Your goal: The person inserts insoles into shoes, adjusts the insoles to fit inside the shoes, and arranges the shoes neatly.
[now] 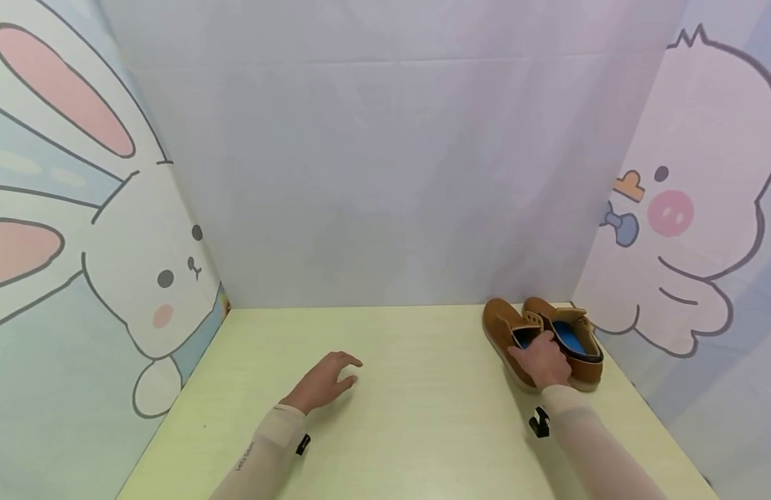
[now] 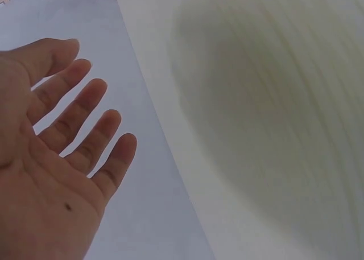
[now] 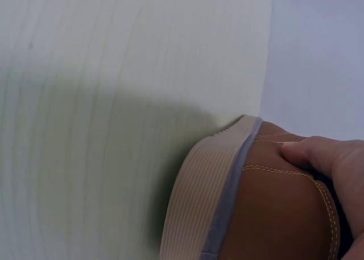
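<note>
Two brown shoes [image 1: 506, 326] with tan stitching and pale ribbed soles stand side by side at the far right of the table. The other shoe [image 1: 588, 375] shows a blue insole. My right hand [image 1: 542, 357] grips the left-hand shoe of the pair at its collar. In the right wrist view the thumb [image 3: 310, 152] presses the brown upper [image 3: 273, 209] from outside, while the other fingers are hidden behind it. Left of the middle, my left hand [image 1: 323, 382] hovers over the table, palm empty and fingers [image 2: 116, 157] spread and slightly bent.
The pale wood-grain table [image 1: 392, 430] meets a plain light backdrop [image 1: 385, 173] at the back. A side panel with a rabbit drawing [image 1: 135, 292] stands at left, and one with a chick drawing [image 1: 704, 173] rises right beside the shoes.
</note>
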`<state>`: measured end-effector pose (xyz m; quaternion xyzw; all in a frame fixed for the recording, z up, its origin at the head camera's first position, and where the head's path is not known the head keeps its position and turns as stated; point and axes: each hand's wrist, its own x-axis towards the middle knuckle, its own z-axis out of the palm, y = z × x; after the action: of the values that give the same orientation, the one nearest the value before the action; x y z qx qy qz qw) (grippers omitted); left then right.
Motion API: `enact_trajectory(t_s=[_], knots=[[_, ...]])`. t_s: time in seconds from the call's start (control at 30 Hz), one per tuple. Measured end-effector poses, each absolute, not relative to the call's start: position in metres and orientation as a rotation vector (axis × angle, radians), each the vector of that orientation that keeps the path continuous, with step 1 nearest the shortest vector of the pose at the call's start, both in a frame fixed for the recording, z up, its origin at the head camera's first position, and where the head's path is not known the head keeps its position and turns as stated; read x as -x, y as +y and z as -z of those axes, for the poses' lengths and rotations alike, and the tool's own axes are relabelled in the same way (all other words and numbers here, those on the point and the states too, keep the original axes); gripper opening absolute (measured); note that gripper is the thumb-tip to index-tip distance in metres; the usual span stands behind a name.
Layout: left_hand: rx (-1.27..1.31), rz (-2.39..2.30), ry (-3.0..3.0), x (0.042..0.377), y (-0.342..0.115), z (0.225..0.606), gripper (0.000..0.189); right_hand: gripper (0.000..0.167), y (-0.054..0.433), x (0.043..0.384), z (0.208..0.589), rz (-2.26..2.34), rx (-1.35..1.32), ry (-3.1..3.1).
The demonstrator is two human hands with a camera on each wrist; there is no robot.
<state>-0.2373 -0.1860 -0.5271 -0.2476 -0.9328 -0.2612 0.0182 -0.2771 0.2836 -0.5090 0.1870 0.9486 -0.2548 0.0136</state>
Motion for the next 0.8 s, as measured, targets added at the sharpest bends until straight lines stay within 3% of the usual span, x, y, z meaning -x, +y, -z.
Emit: enact_trajectory(t_s=[0.53, 0.8], knots=[[0.802, 0.800, -2.910, 0.2368, -0.1823, 0.5274, 0.028, 0.092, 0.2800, 0.2760, 0.5125, 0.747, -0.615, 2.994], [0.765, 0.800, -2.926, 0.2344, -0.1830, 0.5274, 0.028, 0.112, 0.2818, 0.2711, 0.5071, 0.745, -0.525, 3.009]])
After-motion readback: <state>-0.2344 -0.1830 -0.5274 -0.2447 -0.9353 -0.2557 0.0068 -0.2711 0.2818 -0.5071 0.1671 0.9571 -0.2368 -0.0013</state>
